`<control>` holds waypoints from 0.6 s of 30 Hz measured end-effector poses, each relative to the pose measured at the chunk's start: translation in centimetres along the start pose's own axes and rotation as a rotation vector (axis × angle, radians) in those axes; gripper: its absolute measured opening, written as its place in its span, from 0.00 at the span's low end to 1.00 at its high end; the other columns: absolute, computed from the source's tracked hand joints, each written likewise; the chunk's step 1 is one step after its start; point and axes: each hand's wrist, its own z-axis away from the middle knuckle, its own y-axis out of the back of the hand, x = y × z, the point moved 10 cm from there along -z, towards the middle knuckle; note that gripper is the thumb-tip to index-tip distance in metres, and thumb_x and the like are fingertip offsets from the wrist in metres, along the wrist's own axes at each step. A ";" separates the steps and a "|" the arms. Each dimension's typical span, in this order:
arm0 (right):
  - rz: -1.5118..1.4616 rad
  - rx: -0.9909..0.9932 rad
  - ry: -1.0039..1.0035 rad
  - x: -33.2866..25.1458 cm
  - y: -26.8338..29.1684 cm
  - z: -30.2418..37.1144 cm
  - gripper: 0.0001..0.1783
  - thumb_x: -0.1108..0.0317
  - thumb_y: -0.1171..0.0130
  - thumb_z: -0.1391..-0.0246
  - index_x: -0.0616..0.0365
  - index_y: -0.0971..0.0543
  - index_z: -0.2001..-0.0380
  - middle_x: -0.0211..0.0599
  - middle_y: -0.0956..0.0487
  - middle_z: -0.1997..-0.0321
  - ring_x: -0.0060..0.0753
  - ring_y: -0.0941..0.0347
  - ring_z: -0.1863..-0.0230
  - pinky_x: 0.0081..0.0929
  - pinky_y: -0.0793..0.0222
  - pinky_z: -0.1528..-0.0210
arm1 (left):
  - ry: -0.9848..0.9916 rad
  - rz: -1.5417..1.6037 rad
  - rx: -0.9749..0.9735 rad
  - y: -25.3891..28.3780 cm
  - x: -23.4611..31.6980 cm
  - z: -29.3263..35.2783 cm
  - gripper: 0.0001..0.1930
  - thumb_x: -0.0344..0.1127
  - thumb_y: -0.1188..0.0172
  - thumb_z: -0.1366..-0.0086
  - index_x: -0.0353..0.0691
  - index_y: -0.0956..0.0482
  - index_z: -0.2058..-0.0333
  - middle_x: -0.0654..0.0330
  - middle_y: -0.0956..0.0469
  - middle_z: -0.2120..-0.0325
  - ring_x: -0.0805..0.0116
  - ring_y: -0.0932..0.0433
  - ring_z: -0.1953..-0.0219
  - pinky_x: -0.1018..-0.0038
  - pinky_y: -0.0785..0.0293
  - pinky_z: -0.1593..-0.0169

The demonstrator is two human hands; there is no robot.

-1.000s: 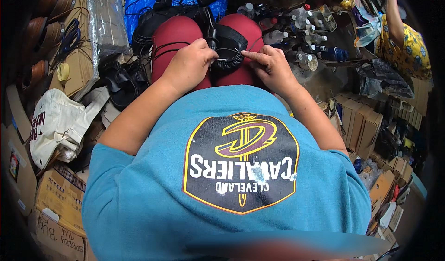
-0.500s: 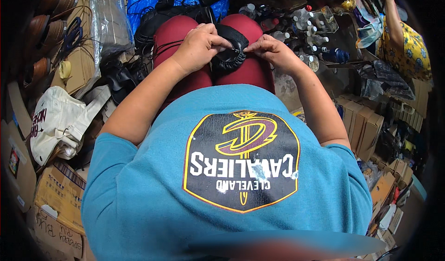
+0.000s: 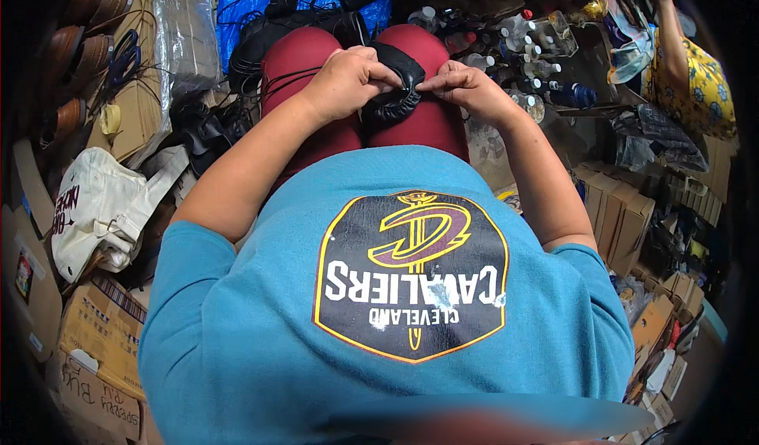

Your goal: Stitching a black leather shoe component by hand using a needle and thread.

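Observation:
A black leather shoe upper [image 3: 390, 111] with a puckered, gathered edge rests on my thighs, close to my knees. My left hand [image 3: 352, 83] is over its left side, with thumb and index finger pinched at the inner part. Beside those fingertips shows a tiny bright sliver, perhaps a needle; it is too small to be sure. My right hand [image 3: 468, 90] is at the right edge of the upper, thumb and forefinger pressed together at the puckered rim. What its fingertips hold is too small to make out. Thin black cords [image 3: 286, 85] lie across my left thigh.
Black shoes [image 3: 261, 45] and a blue plastic sheet [image 3: 229, 18] lie beyond my knees. Several bottles [image 3: 518, 37] stand at the right. Brown shoes [image 3: 91, 57], a white cloth bag [image 3: 99, 208] and cardboard boxes [image 3: 103, 334] are at the left. Another person's arm [image 3: 672, 37] shows far right.
My left hand has shifted slightly, its fingertips now lower on the upper and nearer the gathered edge. My right hand stays at the right edge, nearly unmoved.

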 end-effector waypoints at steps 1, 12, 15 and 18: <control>-0.009 -0.005 0.018 -0.1 0.0 -0.1 0.16 0.79 0.45 0.51 0.52 0.18 0.60 0.24 0.32 0.70 0.21 0.37 0.62 0.18 0.40 0.55 | 0.057 0.087 -0.051 -0.6 -0.7 -0.3 0.11 0.26 0.37 0.51 0.49 0.16 0.68 0.63 0.31 0.79 0.66 0.30 0.70 0.71 0.33 0.63; -0.001 0.015 0.045 -0.1 0.0 0.0 0.16 0.78 0.43 0.52 0.51 0.18 0.59 0.22 0.32 0.72 0.20 0.38 0.64 0.17 0.39 0.57 | 0.140 0.305 -0.153 -2.0 -1.7 -0.8 0.09 0.24 0.37 0.52 0.44 0.17 0.70 0.62 0.23 0.73 0.69 0.26 0.66 0.73 0.30 0.63; 0.076 0.077 0.115 -1.1 -0.3 1.1 0.16 0.77 0.41 0.52 0.51 0.18 0.59 0.22 0.32 0.74 0.20 0.37 0.64 0.17 0.39 0.58 | -0.019 -0.147 0.032 -0.3 0.9 1.0 0.08 0.31 0.35 0.53 0.47 0.17 0.71 0.63 0.21 0.74 0.63 0.25 0.65 0.68 0.36 0.58; 0.170 0.172 0.162 -1.8 -0.7 2.0 0.16 0.75 0.39 0.54 0.48 0.17 0.60 0.23 0.32 0.75 0.20 0.36 0.66 0.19 0.37 0.58 | 0.011 -0.211 0.043 -0.6 1.8 2.5 0.09 0.32 0.35 0.52 0.49 0.17 0.69 0.64 0.21 0.74 0.65 0.25 0.64 0.67 0.38 0.57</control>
